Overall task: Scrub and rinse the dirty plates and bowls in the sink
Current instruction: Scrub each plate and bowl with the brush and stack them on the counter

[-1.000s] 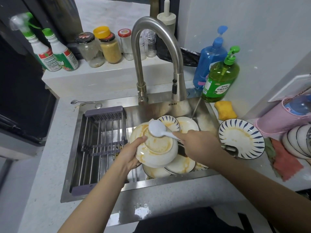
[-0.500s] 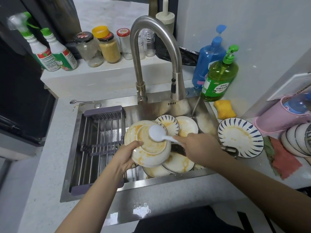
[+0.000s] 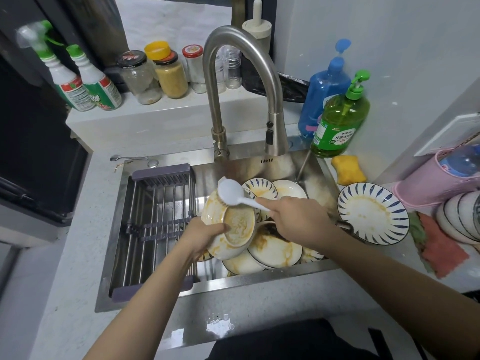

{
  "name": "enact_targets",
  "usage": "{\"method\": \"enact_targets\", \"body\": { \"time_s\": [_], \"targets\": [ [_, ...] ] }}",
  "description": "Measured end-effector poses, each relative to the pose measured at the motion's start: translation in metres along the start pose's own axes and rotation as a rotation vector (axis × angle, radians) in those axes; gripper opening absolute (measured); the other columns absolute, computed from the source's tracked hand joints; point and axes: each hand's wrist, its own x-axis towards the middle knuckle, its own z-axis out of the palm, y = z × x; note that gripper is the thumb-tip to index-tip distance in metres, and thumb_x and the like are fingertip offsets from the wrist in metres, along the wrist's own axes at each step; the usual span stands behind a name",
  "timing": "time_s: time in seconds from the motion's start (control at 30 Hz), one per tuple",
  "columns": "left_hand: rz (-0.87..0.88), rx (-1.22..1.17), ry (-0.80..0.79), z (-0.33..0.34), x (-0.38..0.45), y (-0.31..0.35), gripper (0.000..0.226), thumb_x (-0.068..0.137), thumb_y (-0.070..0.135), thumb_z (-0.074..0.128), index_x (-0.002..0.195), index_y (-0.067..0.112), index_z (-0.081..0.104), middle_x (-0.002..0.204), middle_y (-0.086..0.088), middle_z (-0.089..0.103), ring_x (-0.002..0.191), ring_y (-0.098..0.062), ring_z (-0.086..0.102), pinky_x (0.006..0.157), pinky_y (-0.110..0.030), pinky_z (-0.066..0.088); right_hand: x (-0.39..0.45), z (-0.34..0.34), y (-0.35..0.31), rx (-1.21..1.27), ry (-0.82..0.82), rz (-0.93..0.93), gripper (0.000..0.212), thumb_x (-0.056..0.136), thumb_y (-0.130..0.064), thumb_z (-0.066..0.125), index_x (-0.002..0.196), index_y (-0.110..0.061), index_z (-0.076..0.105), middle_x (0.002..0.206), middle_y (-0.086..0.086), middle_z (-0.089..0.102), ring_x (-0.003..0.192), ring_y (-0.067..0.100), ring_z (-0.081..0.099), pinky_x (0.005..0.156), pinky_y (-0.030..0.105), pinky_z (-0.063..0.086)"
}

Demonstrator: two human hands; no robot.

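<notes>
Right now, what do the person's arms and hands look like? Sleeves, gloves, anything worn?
Both arms are bare as far up as the view reaches: no sleeves visible. The left hand and right hand wear no gloves, and no rings, watch or wristband show. Nothing marks either forearm. Dark clothing shows at the bottom edge of the view, below the counter.

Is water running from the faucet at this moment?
No, the faucet spout shows no stream, while the brush scrubs the dirty bowl held by the left hand.

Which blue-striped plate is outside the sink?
The big blue-striped plate on the counter right of the sink, below the yellow sponge; the other striped one lies in the basin.
</notes>
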Motion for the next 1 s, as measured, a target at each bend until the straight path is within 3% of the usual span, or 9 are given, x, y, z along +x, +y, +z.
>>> {"method": "enact_targets", "body": {
  "time_s": [0.1, 0.17, 0.3, 0.43, 0.63, 0.83, 1.0],
  "targets": [
    [0.015, 0.015, -0.011, -0.001, -0.002, -0.004, 0.066, 0.038, 0.018, 0.082, 0.100, 0.000, 0.066, 0.103, -0.021, 0.071, 0.095, -0.037, 0.068, 0.086, -0.052, 0.055, 0.014, -0.003, 0.015, -0.018, -0.055, 0.112, 0.048, 0.098, -0.019, 0.035, 0.139, -0.043, 0.040, 0.076, -0.005, 0.051, 0.057, 0.012, 0.044, 0.049, 0.026, 0.033],
    [0.024, 0.013, -0.011, -0.003, 0.000, -0.006, 0.069, 0.036, 0.020, 0.082, 0.100, 0.001, 0.066, 0.102, -0.019, 0.071, 0.096, -0.037, 0.068, 0.088, -0.053, 0.054, 0.014, -0.006, 0.016, -0.055, -0.082, 0.102, 0.049, 0.098, -0.017, 0.035, 0.139, -0.043, 0.040, 0.070, -0.007, 0.047, 0.053, 0.008, 0.038, 0.047, 0.024, 0.030],
    [0.032, 0.010, -0.056, -0.004, -0.002, -0.003, 0.043, 0.054, 0.003, 0.077, 0.095, 0.001, 0.065, 0.097, -0.018, 0.071, 0.089, -0.033, 0.069, 0.081, -0.045, 0.057, 0.003, -0.014, -0.002, -0.038, -0.058, -0.056, 0.047, 0.099, -0.021, 0.034, 0.138, -0.046, 0.038, 0.064, -0.007, 0.040, 0.052, 0.005, 0.032, 0.046, 0.025, 0.025],
    [0.021, -0.050, -0.051, -0.006, -0.003, -0.004, 0.023, 0.079, -0.014, 0.063, 0.098, -0.002, 0.063, 0.097, -0.019, 0.071, 0.085, -0.031, 0.069, 0.072, -0.040, 0.060, 0.020, -0.015, 0.020, -0.043, -0.099, 0.104, 0.042, 0.094, -0.017, 0.037, 0.127, -0.037, 0.053, 0.076, -0.005, 0.052, 0.057, 0.008, 0.040, 0.047, 0.025, 0.026],
    [-0.002, -0.056, -0.101, -0.014, 0.000, -0.001, 0.032, 0.074, -0.011, 0.069, 0.105, -0.003, 0.063, 0.105, -0.021, 0.070, 0.093, -0.035, 0.069, 0.079, -0.045, 0.059, 0.013, -0.027, 0.004, 0.011, -0.099, -0.029, 0.045, 0.099, -0.023, 0.036, 0.135, -0.051, 0.043, 0.071, -0.009, 0.050, 0.057, 0.006, 0.043, 0.048, 0.025, 0.029],
    [0.008, -0.215, -0.146, -0.022, -0.006, -0.007, 0.041, 0.063, -0.007, 0.066, 0.103, -0.004, 0.061, 0.095, -0.018, 0.073, 0.083, -0.029, 0.072, 0.065, -0.037, 0.060, 0.021, -0.034, 0.023, -0.003, -0.228, 0.080, 0.043, 0.096, -0.021, 0.039, 0.127, -0.048, 0.053, 0.068, -0.009, 0.052, 0.059, 0.011, 0.050, 0.048, 0.025, 0.032],
    [-0.004, -0.223, -0.192, -0.019, -0.005, -0.006, 0.044, 0.064, -0.004, 0.064, 0.107, -0.004, 0.060, 0.097, -0.018, 0.073, 0.085, -0.030, 0.072, 0.067, -0.037, 0.060, 0.027, -0.034, 0.015, 0.018, -0.132, 0.024, 0.042, 0.097, -0.027, 0.039, 0.126, -0.055, 0.049, 0.068, -0.009, 0.055, 0.065, 0.015, 0.056, 0.051, 0.026, 0.040]
  ]
}}
